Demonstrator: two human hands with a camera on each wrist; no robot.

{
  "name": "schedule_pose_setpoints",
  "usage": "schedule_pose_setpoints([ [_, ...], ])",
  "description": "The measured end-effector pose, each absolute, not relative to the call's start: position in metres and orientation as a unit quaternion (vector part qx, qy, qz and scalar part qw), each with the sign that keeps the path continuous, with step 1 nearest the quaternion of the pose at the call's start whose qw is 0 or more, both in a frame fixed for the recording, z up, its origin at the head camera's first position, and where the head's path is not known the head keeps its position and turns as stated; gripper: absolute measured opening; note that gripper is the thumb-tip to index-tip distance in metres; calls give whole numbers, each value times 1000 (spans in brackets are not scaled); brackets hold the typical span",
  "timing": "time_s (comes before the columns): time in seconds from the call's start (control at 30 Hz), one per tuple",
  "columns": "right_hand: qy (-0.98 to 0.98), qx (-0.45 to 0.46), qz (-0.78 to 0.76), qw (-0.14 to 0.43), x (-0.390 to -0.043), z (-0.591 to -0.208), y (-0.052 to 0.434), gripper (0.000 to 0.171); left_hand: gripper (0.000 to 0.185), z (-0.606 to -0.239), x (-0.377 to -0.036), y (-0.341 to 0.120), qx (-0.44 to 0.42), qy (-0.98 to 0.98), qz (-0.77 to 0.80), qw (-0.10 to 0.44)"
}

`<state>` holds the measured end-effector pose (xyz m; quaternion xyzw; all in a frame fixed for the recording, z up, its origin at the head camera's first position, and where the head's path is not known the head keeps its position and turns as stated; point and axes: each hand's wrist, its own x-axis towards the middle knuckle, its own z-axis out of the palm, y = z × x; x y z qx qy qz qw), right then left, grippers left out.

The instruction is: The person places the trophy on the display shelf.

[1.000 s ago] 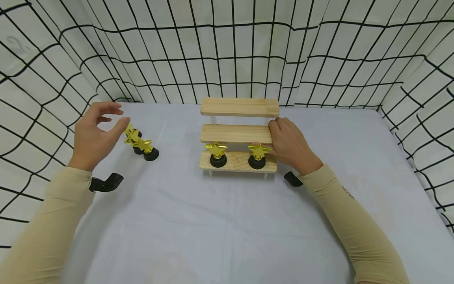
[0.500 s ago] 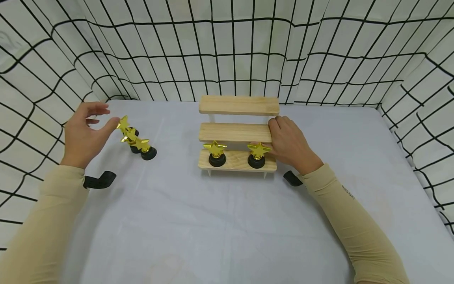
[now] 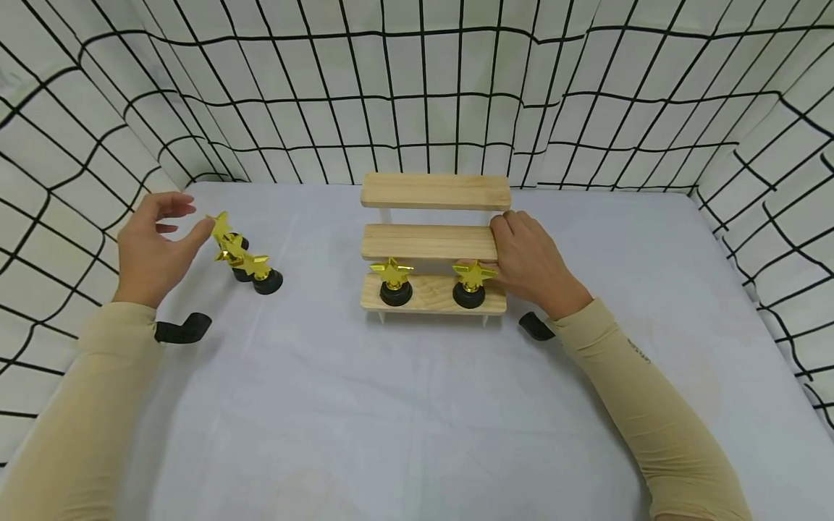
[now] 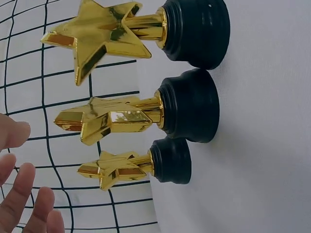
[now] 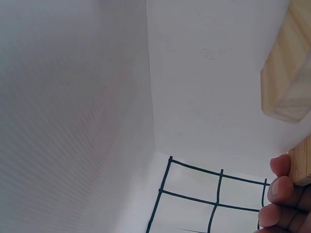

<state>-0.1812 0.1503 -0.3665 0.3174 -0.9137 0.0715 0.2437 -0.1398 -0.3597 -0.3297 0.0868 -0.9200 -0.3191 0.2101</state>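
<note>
— What does the head view give you?

— My left hand (image 3: 153, 255) hovers with fingers spread, its grip wide and holding nothing, thumb tip just beside the farthest of three gold star trophies (image 3: 244, 257) standing in a tight cluster on the tabletop (image 3: 417, 405). My right hand (image 3: 529, 262) rests against the right end of a three-step wooden riser (image 3: 435, 244); the fingers lie along the middle step's end and the thumb reaches toward the right-hand star trophy (image 3: 470, 284) on the bottom step. I cannot tell whether the thumb touches it. A second star trophy (image 3: 392, 281) stands on the same step, further left.

— And the wrist views?

— The left wrist view shows the cluster (image 4: 146, 102) close up: black round bases, gold stems, stars, with my fingertips (image 4: 22, 194) apart from them. The right wrist view shows only my fingertips (image 5: 279, 187) laid against the step's wooden edge (image 5: 300, 162), and no trophies.
</note>
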Motion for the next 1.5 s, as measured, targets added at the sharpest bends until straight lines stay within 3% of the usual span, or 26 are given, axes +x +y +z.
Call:
schedule_pose_setpoints([
  [0.47,-923,302,92,222,-181,-366,149,103,52,-347,-149,-373,95,-926,-318,182],
  [1.23,-919,304,94,232,-183,-366,150,102,52,-365,-157,-379,105,-923,-331,166],
  [1.5,-918,307,87,236,-184,-368,151,98,62,-373,-162,-382,125,-924,-327,151],
])
